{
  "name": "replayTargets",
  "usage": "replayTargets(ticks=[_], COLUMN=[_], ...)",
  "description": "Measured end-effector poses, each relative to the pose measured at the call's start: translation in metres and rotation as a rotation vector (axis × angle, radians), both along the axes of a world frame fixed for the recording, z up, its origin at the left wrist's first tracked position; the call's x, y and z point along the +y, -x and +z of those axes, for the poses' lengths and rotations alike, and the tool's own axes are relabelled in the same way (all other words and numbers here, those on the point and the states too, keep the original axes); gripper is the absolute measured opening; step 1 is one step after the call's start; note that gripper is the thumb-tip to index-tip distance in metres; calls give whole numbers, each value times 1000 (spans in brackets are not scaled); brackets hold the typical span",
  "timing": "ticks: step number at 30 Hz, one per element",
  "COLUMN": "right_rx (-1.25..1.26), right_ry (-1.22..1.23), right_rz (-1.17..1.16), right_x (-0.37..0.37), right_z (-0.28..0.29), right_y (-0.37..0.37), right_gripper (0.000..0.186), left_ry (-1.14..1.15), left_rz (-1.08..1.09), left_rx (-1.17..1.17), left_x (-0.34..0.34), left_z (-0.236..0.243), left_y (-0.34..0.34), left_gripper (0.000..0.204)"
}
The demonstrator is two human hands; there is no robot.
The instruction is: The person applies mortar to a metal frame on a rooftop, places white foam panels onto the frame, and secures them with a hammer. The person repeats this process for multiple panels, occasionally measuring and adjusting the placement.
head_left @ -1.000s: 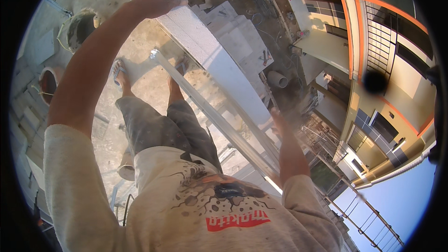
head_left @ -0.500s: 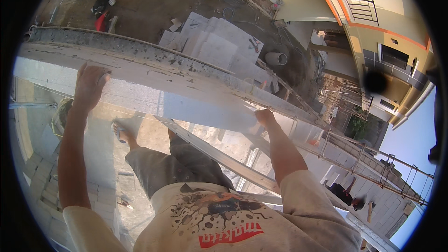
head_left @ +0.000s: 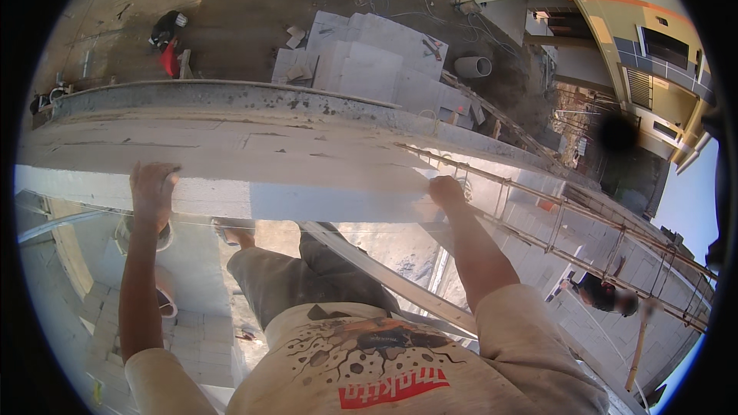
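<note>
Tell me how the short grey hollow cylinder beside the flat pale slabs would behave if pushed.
The short grey hollow cylinder, perhaps concrete, would probably roll, since its wall is round and it appears to lie on its side. It is likely stiff: its open end shows a round rim.

Stretches as a long white slab [head_left: 219, 198] across the frame, from the dark rim at the left to just right of centre. Lies nearly level in the picture, dipping slightly toward the right. Looks grainy and bright over the left part, then turns smoother and pale bluish beyond a sharp crosswise line left of centre. Has long, fairly straight edges, fading into haze near the right end. Appears gripped over the upper edge at left. Could be one piece or several joined; hard to tell.
</note>
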State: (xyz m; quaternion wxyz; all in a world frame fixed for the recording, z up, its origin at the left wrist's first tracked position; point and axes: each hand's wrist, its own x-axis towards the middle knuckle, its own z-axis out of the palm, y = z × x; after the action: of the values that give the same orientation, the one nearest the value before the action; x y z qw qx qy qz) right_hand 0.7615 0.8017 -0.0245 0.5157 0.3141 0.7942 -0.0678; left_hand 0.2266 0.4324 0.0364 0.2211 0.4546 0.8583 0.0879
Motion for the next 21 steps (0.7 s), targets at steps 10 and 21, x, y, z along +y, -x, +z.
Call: replayTargets(ticks=[10, 21], right_rx=[83, 424], right_ry=[-68, -489], right_rz=[48, -590], right_x=[2, -49], right_z=[-3, 44], right_y=[1, 120], right_gripper=[22, 43], left_ry=[66, -38], left_rz=[26, -151], left_rx=[-131, -195], left_x=[8, -3], left_z=[8, -7], left_y=[11, 34], left_gripper=[32, 38])
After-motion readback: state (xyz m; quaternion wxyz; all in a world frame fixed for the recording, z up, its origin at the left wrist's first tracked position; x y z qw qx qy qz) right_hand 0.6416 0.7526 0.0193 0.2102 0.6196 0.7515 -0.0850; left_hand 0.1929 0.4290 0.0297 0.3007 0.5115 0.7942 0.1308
